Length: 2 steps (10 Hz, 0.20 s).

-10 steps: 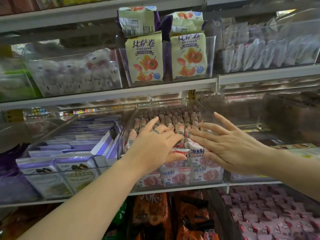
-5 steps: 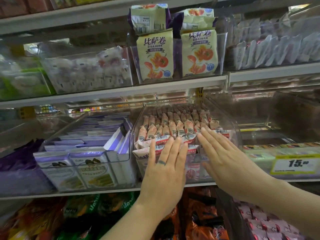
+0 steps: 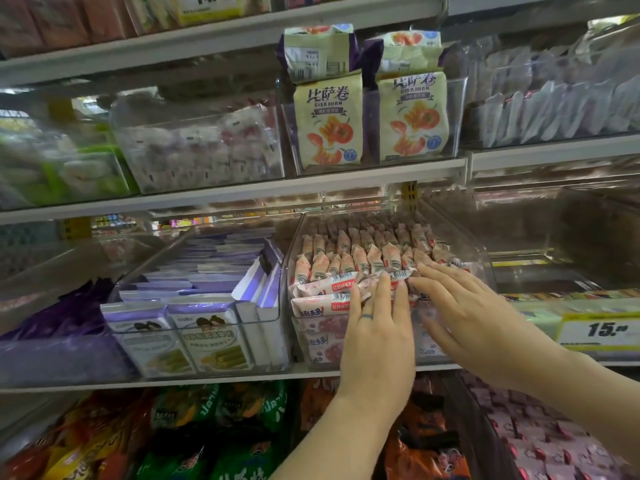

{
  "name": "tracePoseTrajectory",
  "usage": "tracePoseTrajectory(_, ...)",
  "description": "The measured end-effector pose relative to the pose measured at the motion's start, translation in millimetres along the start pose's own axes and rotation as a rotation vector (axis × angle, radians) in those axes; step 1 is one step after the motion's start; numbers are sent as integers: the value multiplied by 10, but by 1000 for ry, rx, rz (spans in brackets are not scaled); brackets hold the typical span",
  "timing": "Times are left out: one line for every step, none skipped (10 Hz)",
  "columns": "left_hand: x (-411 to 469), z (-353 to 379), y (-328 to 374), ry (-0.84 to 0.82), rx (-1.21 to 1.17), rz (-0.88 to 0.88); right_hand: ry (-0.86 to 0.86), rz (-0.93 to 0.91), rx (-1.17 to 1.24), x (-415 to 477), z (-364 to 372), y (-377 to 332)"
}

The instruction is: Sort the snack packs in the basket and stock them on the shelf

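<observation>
Now: left hand [image 3: 377, 341], right hand [image 3: 474, 323] flat on pink snack packs [image 3: 322, 289], fingers straight, gripping nothing
Changed: my left fingers uncurled; row looks stocked

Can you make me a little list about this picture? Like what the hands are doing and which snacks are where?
place: shop shelf
left hand: flat, fingers straight, on the pink snack packs
right hand: flat beside it, on the same packs
pink snack packs: standing in rows in a clear bin
bin to the left: purple and white packs
shelf above: yellow tomato packs
price tag: yellow, reads 15
</observation>
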<state>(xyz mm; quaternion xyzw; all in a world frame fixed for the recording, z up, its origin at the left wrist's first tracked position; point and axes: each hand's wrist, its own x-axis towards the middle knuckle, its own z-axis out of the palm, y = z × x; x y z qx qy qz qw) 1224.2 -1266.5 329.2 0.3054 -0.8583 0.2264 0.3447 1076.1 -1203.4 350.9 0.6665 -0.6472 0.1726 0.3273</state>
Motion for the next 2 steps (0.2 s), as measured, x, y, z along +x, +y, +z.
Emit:
tracePoseTrajectory(-25,-75,-116,62,-236,-1,71,2,49,33,-114,-90)
tracePoseTrajectory(-208,-224,-292,186,-399,15,134,-45,63,57,-278,-218)
